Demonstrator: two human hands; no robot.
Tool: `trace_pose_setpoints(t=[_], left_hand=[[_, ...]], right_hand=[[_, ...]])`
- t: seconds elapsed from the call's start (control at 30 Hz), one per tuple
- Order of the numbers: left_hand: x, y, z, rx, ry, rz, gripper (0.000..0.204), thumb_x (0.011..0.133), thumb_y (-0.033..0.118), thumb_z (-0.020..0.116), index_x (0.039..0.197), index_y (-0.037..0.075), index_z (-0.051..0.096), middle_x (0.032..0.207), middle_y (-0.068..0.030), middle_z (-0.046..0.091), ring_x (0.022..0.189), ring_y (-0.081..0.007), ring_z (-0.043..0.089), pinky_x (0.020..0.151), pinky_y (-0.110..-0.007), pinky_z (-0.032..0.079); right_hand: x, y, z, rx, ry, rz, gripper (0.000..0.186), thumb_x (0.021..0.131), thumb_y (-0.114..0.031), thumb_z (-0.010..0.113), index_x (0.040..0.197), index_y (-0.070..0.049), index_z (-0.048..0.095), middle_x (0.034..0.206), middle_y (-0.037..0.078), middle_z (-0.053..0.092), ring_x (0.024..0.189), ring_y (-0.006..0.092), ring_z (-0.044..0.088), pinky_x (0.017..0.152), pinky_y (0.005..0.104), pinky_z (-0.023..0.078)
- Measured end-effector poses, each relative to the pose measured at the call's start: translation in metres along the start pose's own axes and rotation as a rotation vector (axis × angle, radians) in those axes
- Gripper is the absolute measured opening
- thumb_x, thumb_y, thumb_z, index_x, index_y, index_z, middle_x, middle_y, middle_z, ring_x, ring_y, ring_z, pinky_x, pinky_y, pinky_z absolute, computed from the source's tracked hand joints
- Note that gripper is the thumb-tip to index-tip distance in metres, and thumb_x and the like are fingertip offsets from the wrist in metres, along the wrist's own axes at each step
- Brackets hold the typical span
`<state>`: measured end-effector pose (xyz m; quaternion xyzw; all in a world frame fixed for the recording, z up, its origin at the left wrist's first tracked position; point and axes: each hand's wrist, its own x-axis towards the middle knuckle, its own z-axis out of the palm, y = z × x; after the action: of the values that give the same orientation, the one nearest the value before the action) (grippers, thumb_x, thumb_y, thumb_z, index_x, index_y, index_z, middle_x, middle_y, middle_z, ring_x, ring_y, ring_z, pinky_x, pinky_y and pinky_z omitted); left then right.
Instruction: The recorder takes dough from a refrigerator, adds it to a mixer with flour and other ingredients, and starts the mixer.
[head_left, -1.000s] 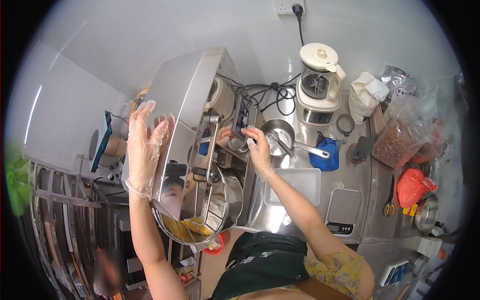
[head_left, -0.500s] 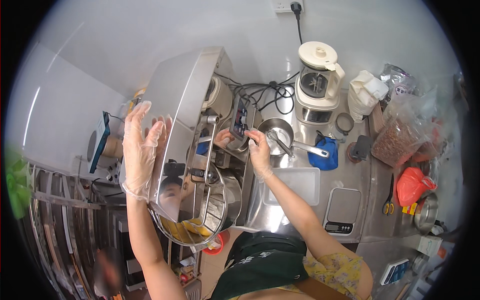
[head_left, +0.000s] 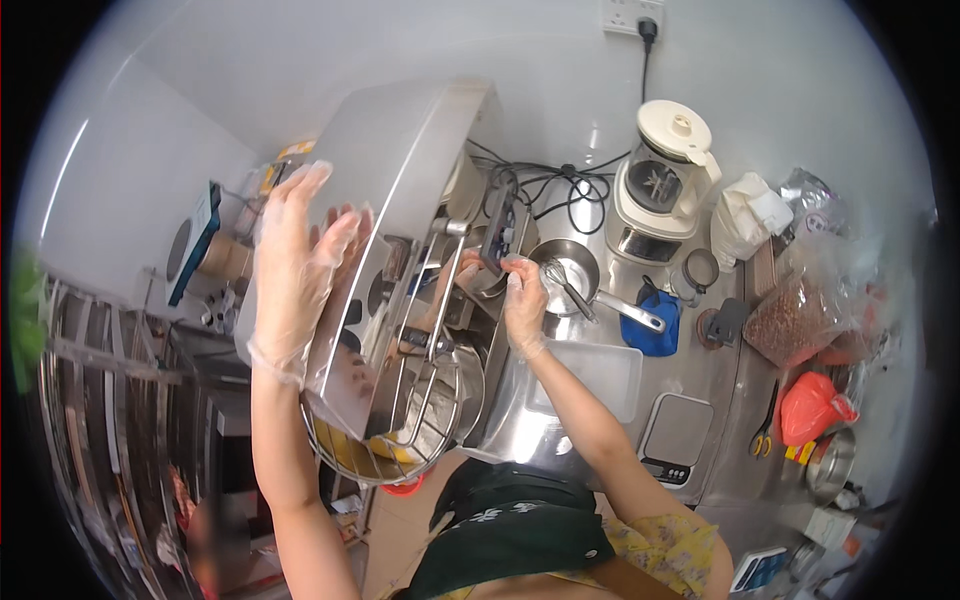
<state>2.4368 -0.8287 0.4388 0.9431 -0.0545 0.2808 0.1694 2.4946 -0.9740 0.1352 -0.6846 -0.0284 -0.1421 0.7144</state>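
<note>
A large stainless-steel stand mixer (head_left: 385,170) stands before me. My left hand (head_left: 295,270), in a clear plastic glove, lies against its polished housing with the fingers stretched out. My right hand (head_left: 526,305), gloved too, is at the mixer's dark control panel (head_left: 497,235). Its bent fingertips touch or nearly touch the panel, with no held object visible. Below the head, a round wire guard (head_left: 447,445) fronts the metal mixing bowl (head_left: 472,385), where something whitish shows. The mixer head hides part of the bowl.
Right of the mixer are a saucepan (head_left: 590,262) holding a whisk (head_left: 572,290), a cream blender (head_left: 645,215), a blue cloth bag (head_left: 655,335), a translucent tray (head_left: 610,380) and a scale (head_left: 677,435). Farther right are scissors (head_left: 765,425) and a red bag (head_left: 812,410). Racks (head_left: 110,440) stand left.
The view has shifted, so mixer and counter appear moved. My left hand stays flat on the housing. My right hand stays at the panel, its fingers slightly more drawn together.
</note>
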Motion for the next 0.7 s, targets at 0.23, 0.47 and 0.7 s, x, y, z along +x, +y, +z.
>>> trace_pose_setpoints(t=[0.23,0.47,0.7], left_hand=[[0.0,-0.032,-0.001,0.132,0.265,0.162,0.036,0.079,0.012,0.067,0.113,0.004,0.056,0.11,-0.0162,0.059,0.102,-0.0326,0.057,0.085,-0.038,0.046],[-0.037,-0.029,-0.035,-0.015,0.796,0.254,0.026,0.079,0.002,0.064,0.105,0.006,0.063,0.098,-0.0094,0.065,0.092,-0.0259,0.061,0.08,-0.033,0.048],[-0.195,-0.072,-0.079,-0.054,0.768,-0.114,0.029,0.08,-0.001,0.059,0.108,0.003,0.062,0.108,-0.0116,0.062,0.101,-0.027,0.057,0.09,-0.036,0.044]], right_hand=[[0.014,-0.047,-0.006,0.091,-0.001,-0.208,0.039,0.081,0.009,0.048,0.12,0.002,0.046,0.114,0.014,0.059,0.11,0.0239,0.056,0.101,0.0353,0.039],[0.01,-0.265,0.046,-0.007,-0.262,-0.882,0.028,0.083,-0.002,0.056,0.11,-0.002,0.059,0.099,0.013,0.064,0.097,0.0285,0.059,0.088,0.036,0.045],[0.008,-0.291,0.112,-0.667,-0.665,-0.901,0.035,0.085,-0.027,0.059,0.113,-0.006,0.06,0.094,0.015,0.066,0.09,0.0335,0.061,0.081,0.0431,0.047]])
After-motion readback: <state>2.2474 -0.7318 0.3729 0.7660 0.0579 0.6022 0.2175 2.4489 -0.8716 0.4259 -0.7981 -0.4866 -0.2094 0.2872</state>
